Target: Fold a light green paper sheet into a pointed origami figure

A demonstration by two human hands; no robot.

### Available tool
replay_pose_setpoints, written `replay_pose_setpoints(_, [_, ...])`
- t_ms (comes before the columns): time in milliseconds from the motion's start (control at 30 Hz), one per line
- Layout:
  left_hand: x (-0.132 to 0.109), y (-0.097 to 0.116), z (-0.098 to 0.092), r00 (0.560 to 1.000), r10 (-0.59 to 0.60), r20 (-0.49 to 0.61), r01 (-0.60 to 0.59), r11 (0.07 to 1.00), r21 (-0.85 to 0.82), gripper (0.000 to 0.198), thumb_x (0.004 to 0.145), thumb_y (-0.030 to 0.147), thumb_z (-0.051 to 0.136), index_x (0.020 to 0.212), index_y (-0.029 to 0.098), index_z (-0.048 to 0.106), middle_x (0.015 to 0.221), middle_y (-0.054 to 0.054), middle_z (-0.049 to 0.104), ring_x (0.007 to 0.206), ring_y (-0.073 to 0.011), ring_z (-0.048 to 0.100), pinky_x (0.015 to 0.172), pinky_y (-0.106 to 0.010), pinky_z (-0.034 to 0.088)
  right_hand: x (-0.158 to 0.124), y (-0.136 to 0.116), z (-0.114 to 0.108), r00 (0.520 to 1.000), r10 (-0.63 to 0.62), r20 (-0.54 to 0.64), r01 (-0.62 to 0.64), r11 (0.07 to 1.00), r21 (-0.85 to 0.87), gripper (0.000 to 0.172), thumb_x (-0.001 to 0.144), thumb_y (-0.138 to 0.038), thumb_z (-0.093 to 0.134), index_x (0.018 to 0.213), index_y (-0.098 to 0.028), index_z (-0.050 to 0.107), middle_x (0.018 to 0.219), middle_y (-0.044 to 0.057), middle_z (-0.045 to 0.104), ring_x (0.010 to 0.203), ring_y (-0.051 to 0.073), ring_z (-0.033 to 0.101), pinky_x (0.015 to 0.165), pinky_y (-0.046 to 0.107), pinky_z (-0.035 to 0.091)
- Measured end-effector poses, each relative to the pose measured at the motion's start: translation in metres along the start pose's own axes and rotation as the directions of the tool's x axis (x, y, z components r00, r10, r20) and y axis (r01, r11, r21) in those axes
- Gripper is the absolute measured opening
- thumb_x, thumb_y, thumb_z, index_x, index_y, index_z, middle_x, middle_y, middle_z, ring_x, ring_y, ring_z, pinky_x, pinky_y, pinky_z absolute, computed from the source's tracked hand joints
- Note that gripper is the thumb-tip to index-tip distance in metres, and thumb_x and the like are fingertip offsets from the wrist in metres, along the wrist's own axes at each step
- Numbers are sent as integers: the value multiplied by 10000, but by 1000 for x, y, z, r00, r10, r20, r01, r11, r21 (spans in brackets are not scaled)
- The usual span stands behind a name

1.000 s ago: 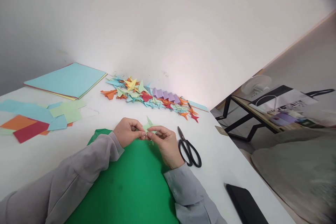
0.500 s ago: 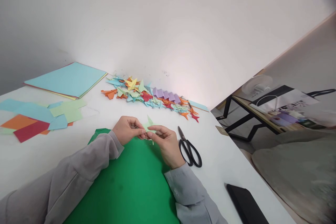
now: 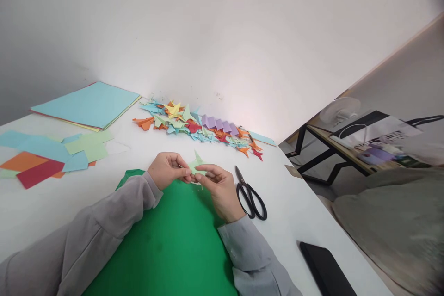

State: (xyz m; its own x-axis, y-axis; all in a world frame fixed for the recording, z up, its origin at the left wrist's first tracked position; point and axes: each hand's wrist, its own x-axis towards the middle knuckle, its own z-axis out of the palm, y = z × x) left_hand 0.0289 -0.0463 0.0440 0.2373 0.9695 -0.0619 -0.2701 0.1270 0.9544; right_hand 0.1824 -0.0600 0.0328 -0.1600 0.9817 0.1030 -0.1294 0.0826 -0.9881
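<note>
Pinched between both hands is a pale green folded paper piece with a pointed tip sticking up. My left hand grips its left side with thumb and fingertips. My right hand closes on its right side, and the fingertips of both hands nearly meet. The fingers hide the piece's lower part. Just right of my right hand lie black-handled scissors, blades pointing away. Beyond the hands is a long heap of folded paper shapes in orange, green, blue, red and yellow, with a purple pleated strip on it.
Loose paper pieces lie at the left, below a stack of coloured sheets. A green cloth is under my forearms. A black flat object rests near the right table edge. Beyond stands a low table with a bag.
Both hands keep hold of the green paper with only a very slight shift of the fingers. The other things stay where they were.
</note>
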Motion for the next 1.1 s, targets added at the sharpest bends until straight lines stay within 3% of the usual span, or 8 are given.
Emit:
replay_pose_setpoints(533, [2, -2, -3, 997, -59, 52, 62, 997, -50, 367, 460, 237, 802, 598, 120, 483, 446, -35, 631, 443, -148, 612, 480, -261, 509, -1, -3, 0, 999, 36, -34, -36, 999, -16, 181, 589, -222, 737, 754, -193, 669, 611, 5, 697, 590, 154, 648, 607, 277, 499])
replay_pose_setpoints(867, [0, 2, -5, 990, -114, 84, 122, 987, -107, 417, 584, 202, 729, 905, 102, 482, 470, -42, 634, 470, -170, 623, 510, -289, 517, 0, -3, -1, 997, 30, -65, -30, 999, 12, 181, 580, -202, 736, 746, -188, 666, 602, 0, 699, 579, 151, 652, 616, 277, 507])
replay_pose_setpoints(1100, [-1, 4, 0, 994, -111, -3, 110, 991, -81, 347, 570, 167, 728, 832, 95, 512, 489, -24, 627, 485, -146, 616, 538, -285, 522, 1, -3, 0, 998, 12, -70, -13, 1000, -22, 166, 588, -203, 731, 740, -185, 669, 583, -6, 689, 562, 139, 638, 592, 261, 498])
